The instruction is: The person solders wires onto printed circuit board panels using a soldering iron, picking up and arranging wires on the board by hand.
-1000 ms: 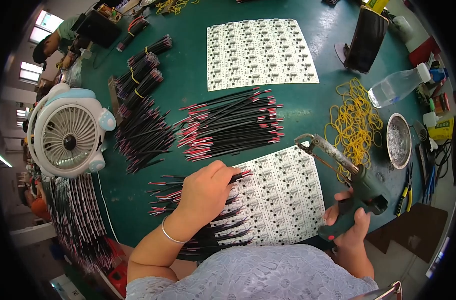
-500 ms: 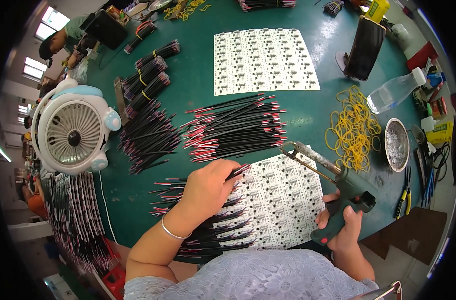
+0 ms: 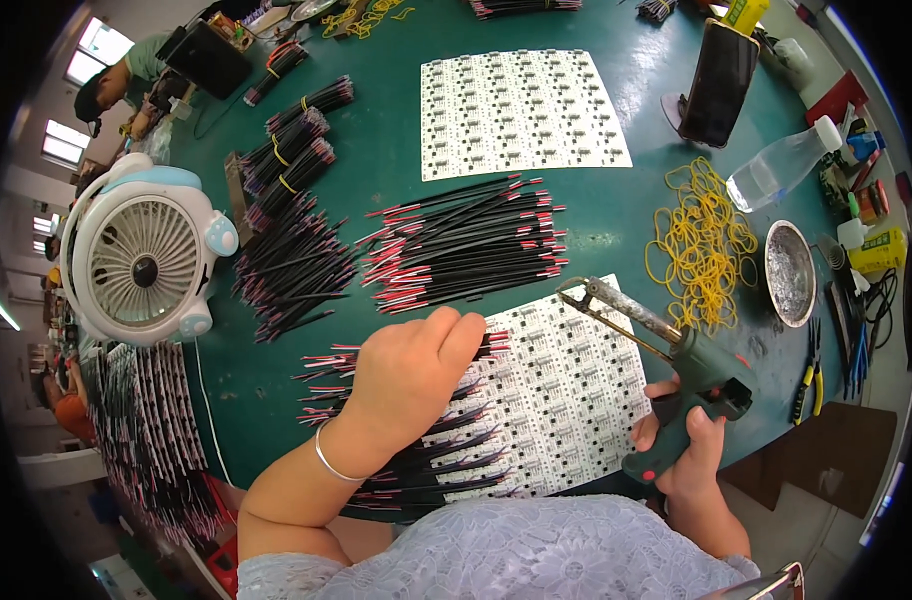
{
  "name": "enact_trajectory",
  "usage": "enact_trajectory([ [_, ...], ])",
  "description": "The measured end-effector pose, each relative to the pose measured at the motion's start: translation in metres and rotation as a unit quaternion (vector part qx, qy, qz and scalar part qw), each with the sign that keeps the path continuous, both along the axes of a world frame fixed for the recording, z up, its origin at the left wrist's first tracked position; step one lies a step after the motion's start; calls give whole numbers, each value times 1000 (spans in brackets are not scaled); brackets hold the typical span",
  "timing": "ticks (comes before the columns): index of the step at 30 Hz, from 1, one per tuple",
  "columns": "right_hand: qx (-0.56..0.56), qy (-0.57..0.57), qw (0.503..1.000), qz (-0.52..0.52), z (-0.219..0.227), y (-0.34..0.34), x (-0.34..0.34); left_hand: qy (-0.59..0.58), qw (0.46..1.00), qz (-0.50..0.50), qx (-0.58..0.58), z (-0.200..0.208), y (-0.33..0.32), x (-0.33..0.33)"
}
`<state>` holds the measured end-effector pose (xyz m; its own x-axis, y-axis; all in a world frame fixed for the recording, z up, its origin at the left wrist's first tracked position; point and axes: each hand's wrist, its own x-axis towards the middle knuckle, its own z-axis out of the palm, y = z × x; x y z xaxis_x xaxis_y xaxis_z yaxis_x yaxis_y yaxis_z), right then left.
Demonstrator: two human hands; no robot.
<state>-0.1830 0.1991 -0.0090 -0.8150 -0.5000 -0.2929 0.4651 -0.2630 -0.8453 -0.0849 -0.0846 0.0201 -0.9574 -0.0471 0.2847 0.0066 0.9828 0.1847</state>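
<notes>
My left hand [image 3: 411, 375] is closed over the upper left of a white circuit board panel [image 3: 571, 400]. From its fingers stick out short black wires [image 3: 496, 345] with red and white stripped ends; how many is hidden. Several more black wires [image 3: 456, 470] lie across the panel's left side, below my wrist. My right hand [image 3: 691, 450] grips a dark green soldering gun [image 3: 706, 375] by its handle. Its metal barrel points up and left, with the tip over the panel's top edge. Beyond my left hand lies a row of loose black wires [image 3: 466, 250].
A second panel [image 3: 521, 115] lies farther back. At left are a white fan [image 3: 146, 265], a wire heap [image 3: 296, 265] and banded bundles [image 3: 291, 165]. Yellow rubber bands [image 3: 701, 250], a metal bowl [image 3: 790, 275], a bottle [image 3: 781, 165], a phone [image 3: 721, 85] and pliers [image 3: 808, 385] sit at right. A person works far left.
My left hand has turned and shifted slightly; the wire ends now point right, flat over the panel, rather than up. The whole view has drifted a little. The soldering gun stays nearly still.
</notes>
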Motion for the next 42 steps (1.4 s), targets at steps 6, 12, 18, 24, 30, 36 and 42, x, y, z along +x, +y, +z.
enact_trajectory([
  [6,-17,45,998,-28,26,-12,-21,2,999,-20,-27,17,-10,-4],
  [12,-60,18,994,-87,18,-17,-29,161,710,-98,679,44,-19,4],
  [18,-108,38,993,37,1,19,-21,201,462,-519,690,124,3,-31],
  [24,18,19,984,-177,-5,12,-24,178,305,-546,759,125,52,-39],
  [30,-14,70,997,-13,-39,26,-55,81,307,-530,786,130,67,-52],
  [36,-37,108,976,186,-50,51,-56,158,383,-499,761,119,56,-42],
  [42,-77,16,992,-101,9,-2,-21,228,880,-158,385,79,-3,-28],
])
